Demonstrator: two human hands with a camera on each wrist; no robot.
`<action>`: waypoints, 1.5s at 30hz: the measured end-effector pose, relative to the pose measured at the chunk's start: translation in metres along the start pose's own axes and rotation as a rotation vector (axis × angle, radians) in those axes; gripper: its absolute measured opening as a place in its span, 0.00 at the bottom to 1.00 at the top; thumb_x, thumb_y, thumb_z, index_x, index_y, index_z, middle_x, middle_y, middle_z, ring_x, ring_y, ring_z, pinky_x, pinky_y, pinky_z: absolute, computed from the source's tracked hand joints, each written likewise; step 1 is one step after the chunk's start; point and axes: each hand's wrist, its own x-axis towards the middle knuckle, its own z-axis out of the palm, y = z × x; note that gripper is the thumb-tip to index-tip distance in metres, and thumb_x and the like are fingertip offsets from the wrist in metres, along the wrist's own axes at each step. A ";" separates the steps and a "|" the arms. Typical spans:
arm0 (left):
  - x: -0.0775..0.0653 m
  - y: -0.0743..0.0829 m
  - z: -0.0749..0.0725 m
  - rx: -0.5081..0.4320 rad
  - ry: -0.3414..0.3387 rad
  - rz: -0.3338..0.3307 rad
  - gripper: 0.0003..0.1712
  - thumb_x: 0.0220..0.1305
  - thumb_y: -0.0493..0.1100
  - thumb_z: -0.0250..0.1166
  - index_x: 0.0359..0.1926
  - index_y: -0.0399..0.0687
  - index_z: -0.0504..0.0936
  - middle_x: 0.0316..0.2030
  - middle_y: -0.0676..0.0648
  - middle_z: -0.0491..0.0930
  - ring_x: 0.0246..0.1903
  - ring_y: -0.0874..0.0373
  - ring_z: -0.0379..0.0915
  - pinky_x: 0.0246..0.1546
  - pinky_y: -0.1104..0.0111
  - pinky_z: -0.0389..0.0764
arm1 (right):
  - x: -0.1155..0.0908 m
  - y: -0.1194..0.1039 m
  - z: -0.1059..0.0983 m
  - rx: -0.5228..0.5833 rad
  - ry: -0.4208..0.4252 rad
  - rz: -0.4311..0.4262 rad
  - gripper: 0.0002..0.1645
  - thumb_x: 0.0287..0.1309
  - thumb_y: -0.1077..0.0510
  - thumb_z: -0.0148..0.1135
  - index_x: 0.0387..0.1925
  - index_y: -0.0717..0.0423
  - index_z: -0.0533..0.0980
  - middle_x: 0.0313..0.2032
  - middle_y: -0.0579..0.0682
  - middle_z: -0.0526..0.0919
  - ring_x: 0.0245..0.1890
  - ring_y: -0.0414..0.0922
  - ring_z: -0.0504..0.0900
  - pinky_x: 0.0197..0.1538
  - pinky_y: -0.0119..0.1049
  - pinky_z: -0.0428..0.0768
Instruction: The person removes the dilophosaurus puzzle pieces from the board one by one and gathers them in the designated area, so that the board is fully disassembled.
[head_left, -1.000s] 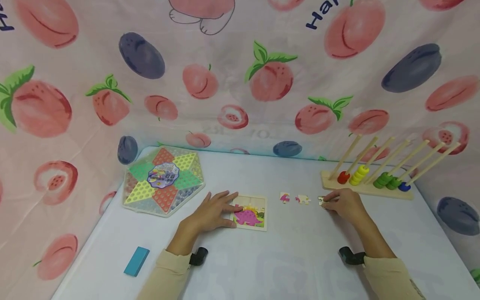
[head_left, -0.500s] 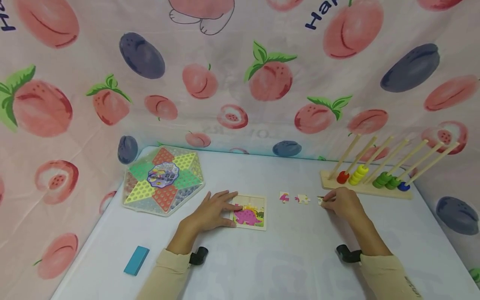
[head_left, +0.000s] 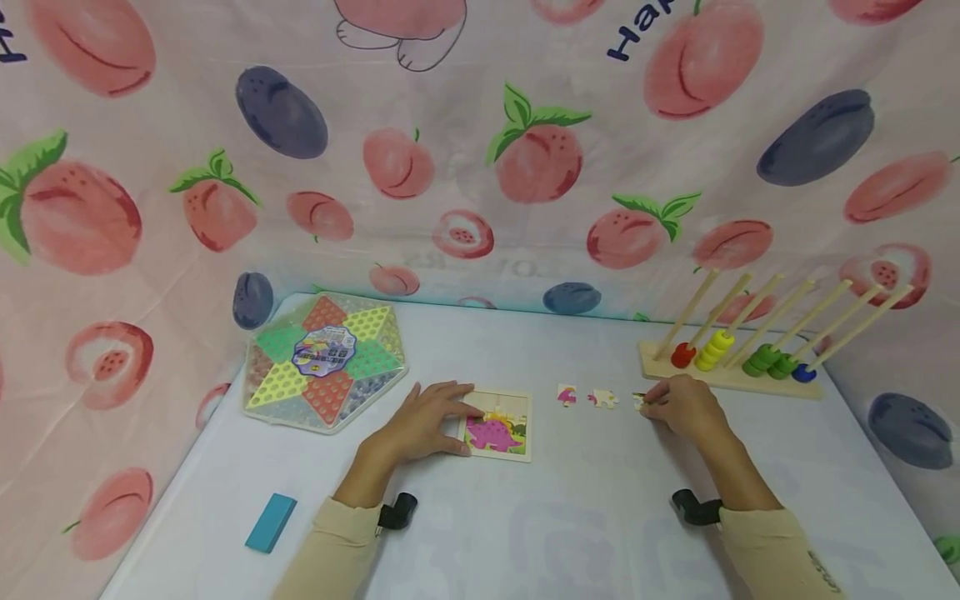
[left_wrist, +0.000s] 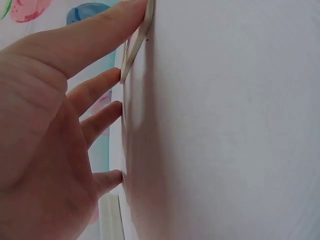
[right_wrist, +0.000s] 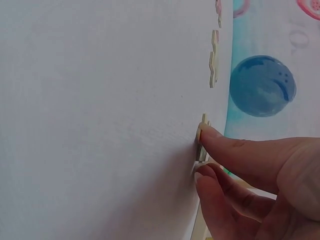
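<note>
My left hand [head_left: 431, 423] rests at the left side of a small wooden jigsaw tray [head_left: 528, 429], its thumb and index finger on the tray's edge and the other fingers spread. A pink dinosaur picture fills the lower part of the tray; bare wood shows along its top. To the right, two loose puzzle pieces [head_left: 566, 395] lie apart in a row, one with a pink patch, the other a pale piece [head_left: 602, 398]. At the row's right end my right hand [head_left: 688, 408] pinches a third puzzle piece [right_wrist: 204, 119] between thumb and fingers, low at the tabletop. Fingers partly cover it.
A hexagonal Chinese checkers box [head_left: 360, 387] lies at the back left. Near the left sleeve is a blue block [head_left: 272, 523]. A wooden bead rack [head_left: 735, 379] with slanted pegs and coloured beads stands at the back right, just behind the right hand. Fruit-patterned cloth hangs behind the table.
Hardly anything moves. The right hand and forearm shift very slightly left, while its fingers stay at the same puzzle piece. The left hand stays on the tray.
</note>
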 end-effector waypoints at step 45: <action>0.010 -0.013 -0.013 -0.091 -0.040 -0.070 0.44 0.45 0.53 0.83 0.65 0.58 0.78 0.74 0.53 0.69 0.76 0.49 0.58 0.81 0.39 0.35 | -0.014 -0.111 0.022 0.111 0.081 -0.243 0.20 0.58 0.51 0.74 0.51 0.53 0.85 0.53 0.57 0.86 0.46 0.51 0.83 0.39 0.36 0.84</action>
